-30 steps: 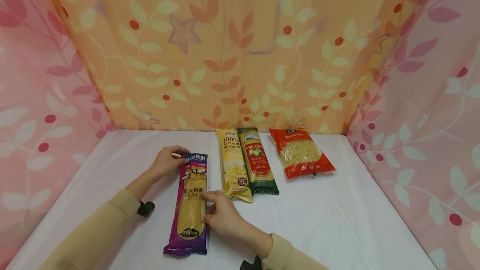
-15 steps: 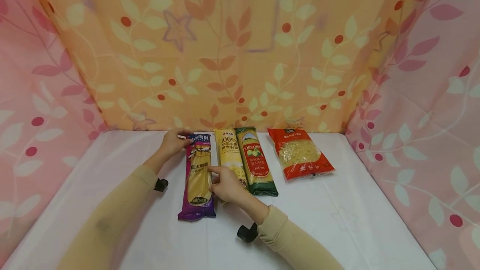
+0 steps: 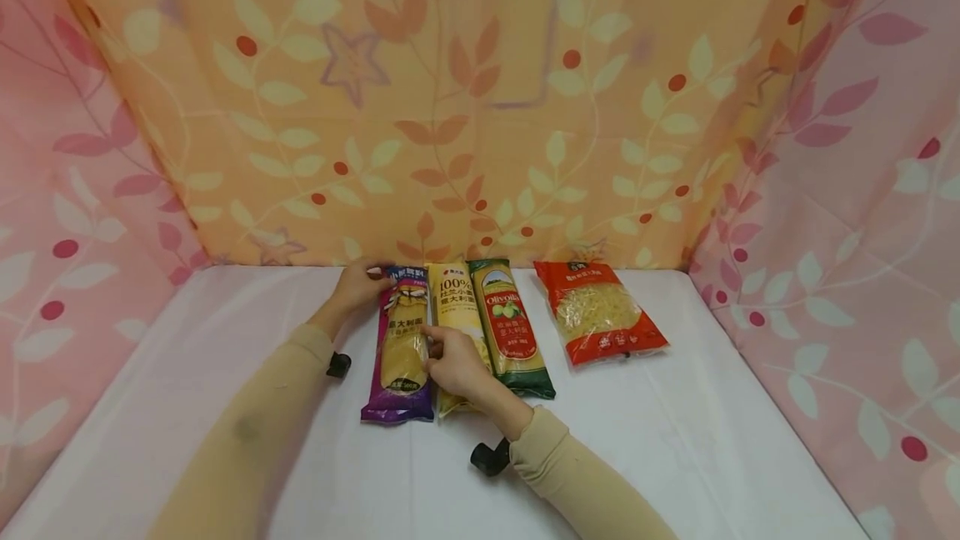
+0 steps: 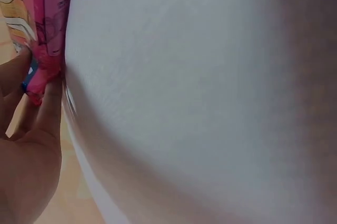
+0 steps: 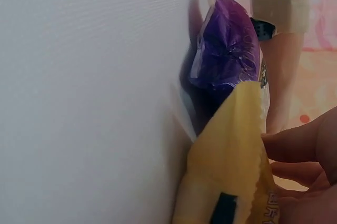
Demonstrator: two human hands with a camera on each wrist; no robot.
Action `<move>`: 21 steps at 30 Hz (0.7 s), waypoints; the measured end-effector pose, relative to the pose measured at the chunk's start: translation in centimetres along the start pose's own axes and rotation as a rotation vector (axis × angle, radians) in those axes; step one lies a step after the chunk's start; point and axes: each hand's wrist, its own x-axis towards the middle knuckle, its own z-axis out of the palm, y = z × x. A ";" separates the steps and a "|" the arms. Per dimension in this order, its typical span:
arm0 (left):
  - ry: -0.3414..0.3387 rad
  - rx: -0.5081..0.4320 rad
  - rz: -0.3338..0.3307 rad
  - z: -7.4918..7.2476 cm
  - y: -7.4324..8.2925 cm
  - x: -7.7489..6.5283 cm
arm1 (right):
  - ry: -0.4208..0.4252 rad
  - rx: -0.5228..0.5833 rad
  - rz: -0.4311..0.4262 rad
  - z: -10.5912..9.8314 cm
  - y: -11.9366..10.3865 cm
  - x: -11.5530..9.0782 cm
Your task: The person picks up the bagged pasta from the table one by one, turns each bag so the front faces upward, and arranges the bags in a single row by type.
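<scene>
A purple bag of spaghetti (image 3: 405,357) lies on the white table, its long side against a yellow pasta bag (image 3: 452,298). My left hand (image 3: 357,288) pinches its top end; in the left wrist view, thumb and fingers are on either side of the pink corner (image 4: 50,34). On its right edge, my right hand (image 3: 459,363) grips midway down, covering part of the yellow bag. The purple bag's lower end (image 5: 229,45) shows behind the yellow bag's end (image 5: 226,129) in the right wrist view.
A green Olivolia spaghetti bag (image 3: 510,319) lies right against the yellow one. Farther right, a red bag of short pasta (image 3: 603,313) lies apart at a slant. Patterned cloth walls (image 3: 450,107) enclose the white table (image 3: 675,457) at the back and sides.
Both hands have moved the purple spaghetti bag away from me and to the right, up beside the yellow bag. The other bags stay in place.
</scene>
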 end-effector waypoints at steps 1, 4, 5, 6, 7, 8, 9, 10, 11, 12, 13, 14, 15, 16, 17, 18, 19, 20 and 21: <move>-0.005 0.006 -0.001 0.0 -0.1 -0.1 | 0.003 -0.007 -0.010 0.1 0.1 0.0; -0.024 0.040 -0.010 0.1 -0.3 -0.2 | 0.012 -0.041 -0.055 0.3 0.4 0.0; -0.027 0.054 -0.015 0.1 -0.3 -0.2 | 0.013 -0.058 -0.078 0.4 0.5 0.0; -0.028 0.075 -0.019 0.0 -0.3 -0.2 | 0.011 -0.073 -0.094 0.4 0.6 0.0; -0.029 0.094 -0.028 0.0 -0.2 -0.2 | 0.006 -0.080 -0.107 0.4 0.6 0.0; -0.032 0.112 -0.040 -0.1 0.0 -0.2 | 0.004 -0.083 -0.115 0.4 0.6 0.0; -0.036 0.132 -0.047 -0.1 0.2 -0.2 | 0.005 -0.084 -0.122 0.3 0.6 -0.1; -0.040 0.155 -0.054 -0.2 0.4 -0.2 | 0.006 -0.084 -0.121 0.1 0.7 -0.1; -0.047 0.179 -0.058 -0.3 0.7 -0.3 | 0.011 -0.084 -0.127 -0.1 0.8 -0.1; -0.053 0.200 -0.062 -0.4 1.0 -0.3 | 0.015 -0.080 -0.123 -0.4 0.8 -0.1; -0.060 0.217 -0.069 -0.5 1.3 -0.4 | 0.024 -0.082 -0.128 -0.7 0.9 -0.2; -0.065 0.245 -0.067 -0.6 1.6 -0.6 | 0.038 -0.083 -0.134 -1.0 1.0 -0.3; -0.071 0.276 -0.058 -0.8 2.0 -0.9 | 0.051 -0.090 -0.141 -1.4 1.1 -0.4; -0.076 0.317 -0.049 -0.9 2.3 -1.2 | 0.064 -0.104 -0.144 -1.8 1.2 -0.5; -0.078 0.362 -0.039 -1.1 2.6 -1.6 | 0.075 -0.121 -0.152 -2.3 1.3 -0.6; -0.079 0.412 -0.029 -1.3 3.0 -2.0 | 0.084 -0.140 -0.157 -2.8 1.4 -0.8; -0.077 0.473 -0.011 -1.5 3.2 -2.5 | 0.098 -0.162 -0.168 -3.4 1.6 -1.0; -0.074 0.536 0.005 -1.7 3.5 -3.0 | 0.111 -0.184 -0.172 -4.0 1.7 -1.2; -0.073 0.595 0.013 -1.9 3.8 -3.6 | 0.123 -0.213 -0.179 -4.7 1.9 -1.4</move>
